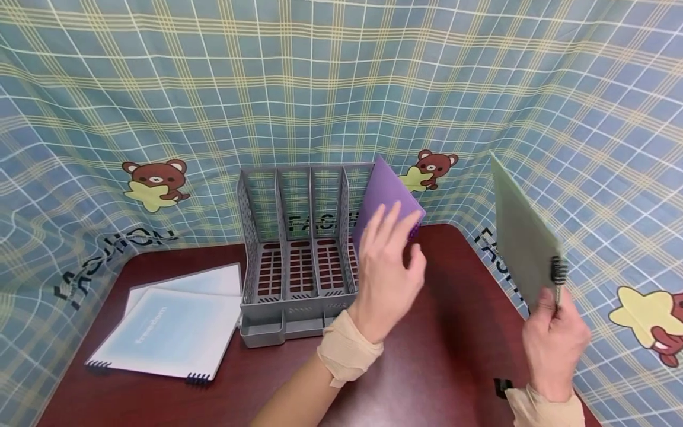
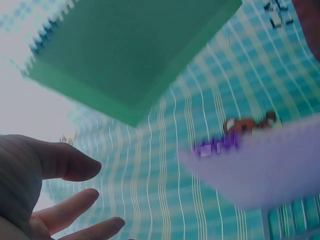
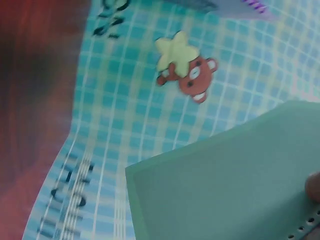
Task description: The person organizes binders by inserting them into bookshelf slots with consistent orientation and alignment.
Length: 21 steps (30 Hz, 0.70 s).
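Observation:
My right hand (image 1: 555,341) grips a green spiral notebook (image 1: 525,237) by its bound edge, up in the air at the right. The same green notebook (image 2: 135,55) fills the top of the left wrist view. My left hand (image 1: 389,267) hovers before the right side of a grey file rack (image 1: 299,308), fingers spread and holding nothing. A purple spiral notebook (image 1: 386,193) stands in the rack's rightmost slot, partly hidden behind that hand. The rack's other slots hold nothing that I can see.
Two pale blue-and-white spiral notebooks (image 1: 171,332) lie overlapped left of the rack on the dark red table (image 1: 416,373). A small black object (image 1: 502,388) lies near the right wrist. Checked cloth (image 1: 320,77) hangs behind and along both sides.

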Available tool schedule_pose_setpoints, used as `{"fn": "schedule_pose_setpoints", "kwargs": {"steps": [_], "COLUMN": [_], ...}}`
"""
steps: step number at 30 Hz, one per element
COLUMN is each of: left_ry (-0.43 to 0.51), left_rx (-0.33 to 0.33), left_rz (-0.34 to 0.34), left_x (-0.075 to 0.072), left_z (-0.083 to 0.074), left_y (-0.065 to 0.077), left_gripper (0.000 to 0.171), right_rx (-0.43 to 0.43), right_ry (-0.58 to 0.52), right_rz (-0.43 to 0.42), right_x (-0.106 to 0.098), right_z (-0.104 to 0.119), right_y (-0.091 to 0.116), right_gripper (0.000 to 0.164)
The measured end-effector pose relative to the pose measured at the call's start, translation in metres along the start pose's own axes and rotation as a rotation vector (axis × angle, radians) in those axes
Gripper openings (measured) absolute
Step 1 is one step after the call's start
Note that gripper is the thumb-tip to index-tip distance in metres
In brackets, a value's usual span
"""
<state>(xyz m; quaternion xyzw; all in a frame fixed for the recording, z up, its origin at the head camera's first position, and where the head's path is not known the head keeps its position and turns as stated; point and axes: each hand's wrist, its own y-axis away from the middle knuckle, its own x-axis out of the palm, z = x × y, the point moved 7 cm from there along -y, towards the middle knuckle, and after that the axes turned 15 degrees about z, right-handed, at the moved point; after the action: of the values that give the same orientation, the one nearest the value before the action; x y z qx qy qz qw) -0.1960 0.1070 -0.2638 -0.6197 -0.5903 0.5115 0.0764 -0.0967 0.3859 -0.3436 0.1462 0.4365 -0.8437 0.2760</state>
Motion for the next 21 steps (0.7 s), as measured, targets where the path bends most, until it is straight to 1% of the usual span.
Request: {"fn": "schedule_pose_setpoints", "kwargs": {"steps": [3, 5, 7, 10, 13, 17, 19, 21], "left_ry": [0.004, 0.0, 0.004, -0.001, -0.013, -0.026, -0.027, -0.027], "left_rx": [-0.071, -0.115, -0.152, -0.215, -0.281, -0.367, -0.402, -0.433], "left_rz": [-0.024, -0.044, -0.06, -0.067, -0.057, -0.046, -0.034, -0.017], "left_x": [-0.017, -0.027, -0.035, -0.044, -0.052, -0.064, -0.069, -0.073], "left_z": [0.018, 0.032, 0.044, 0.062, 0.078, 0.101, 0.113, 0.123], "left_y": [-0.004, -0.005, -0.004, -0.001, 0.004, 0.011, 0.016, 0.02], "left_gripper": [0.05, 0.051, 0.052, 0.053, 0.053, 0.058, 0.062, 0.064], "right_rx": [-0.005, 0.002, 0.022, 0.054, 0.06, 0.026, 0.011, -0.008], "right_ry": [-0.03, -0.06, -0.105, -0.185, -0.278, -0.37, -0.429, -0.492], "right_rz": [-0.037, -0.056, -0.07, -0.115, -0.169, -0.227, -0.253, -0.274], "right_x": [-0.001, 0.0, 0.0, -0.005, -0.011, -0.017, -0.017, -0.016], "right_z": [0.013, 0.021, 0.028, 0.039, 0.055, 0.081, 0.09, 0.095], "right_y": [-0.001, 0.0, 0.001, 0.001, 0.0, -0.002, -0.003, -0.005], "right_gripper": [0.039, 0.041, 0.042, 0.044, 0.048, 0.051, 0.05, 0.05]}}
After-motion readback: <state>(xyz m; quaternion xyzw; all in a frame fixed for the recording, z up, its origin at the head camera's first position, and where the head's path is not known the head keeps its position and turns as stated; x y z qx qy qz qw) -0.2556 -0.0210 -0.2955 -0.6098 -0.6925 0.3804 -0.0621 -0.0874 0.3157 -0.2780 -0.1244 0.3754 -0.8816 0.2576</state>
